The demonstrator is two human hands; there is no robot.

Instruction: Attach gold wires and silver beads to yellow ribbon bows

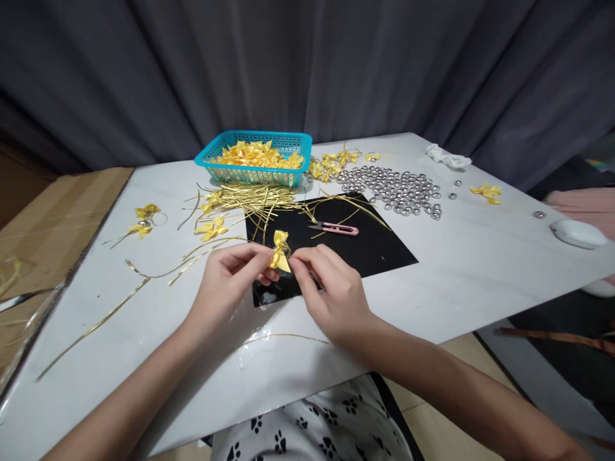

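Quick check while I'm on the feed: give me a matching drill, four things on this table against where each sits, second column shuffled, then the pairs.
Things:
1. Pink thread snips
2. Heap of round silver metal beads
3. Teal plastic mesh basket of yellow ribbon bows
4. Small yellow satin bow

Places:
A. Pinched between the fingertips of the left hand and the right hand
B. At the table's far edge, by the grey curtain
C. Lying on the black mat
D. Spread on the white tabletop, right of the basket

Pairs: 1-C, 2-D, 3-B, 4-A
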